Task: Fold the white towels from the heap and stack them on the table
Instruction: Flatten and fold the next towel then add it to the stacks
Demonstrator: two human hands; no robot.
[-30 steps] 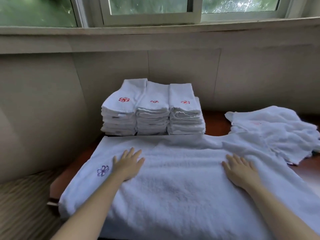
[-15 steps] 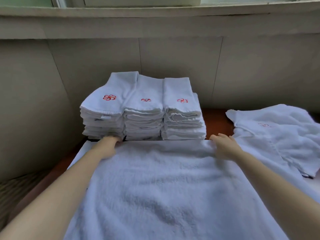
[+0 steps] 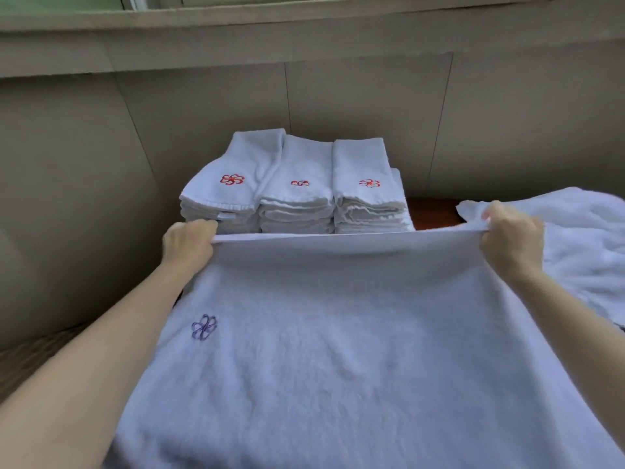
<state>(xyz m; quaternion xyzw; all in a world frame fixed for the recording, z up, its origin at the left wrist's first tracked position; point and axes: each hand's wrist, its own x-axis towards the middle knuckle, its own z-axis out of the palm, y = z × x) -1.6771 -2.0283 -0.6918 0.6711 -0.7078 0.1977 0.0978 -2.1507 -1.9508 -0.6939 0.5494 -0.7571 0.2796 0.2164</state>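
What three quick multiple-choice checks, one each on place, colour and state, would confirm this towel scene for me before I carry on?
1. Where do the folded stacks stand?
A. Against the wall, beyond the towel being folded
B. On the floor at the left
C. On top of the heap

2. What colour is the flower mark on the towel being folded?
A. Red
B. Purple
C. Green

3. What is the state of that towel's far edge?
A. Lying flat, untouched
B. Tucked under the stacks
C. Lifted, pinched by both hands

Answers:
1 A: three stacks sit side by side at the wall, behind the raised edge.
2 B: its mark is purple, while the stacks' marks are red.
3 C: the left hand and right hand each grip a far corner, and the edge between them is taut above the table.
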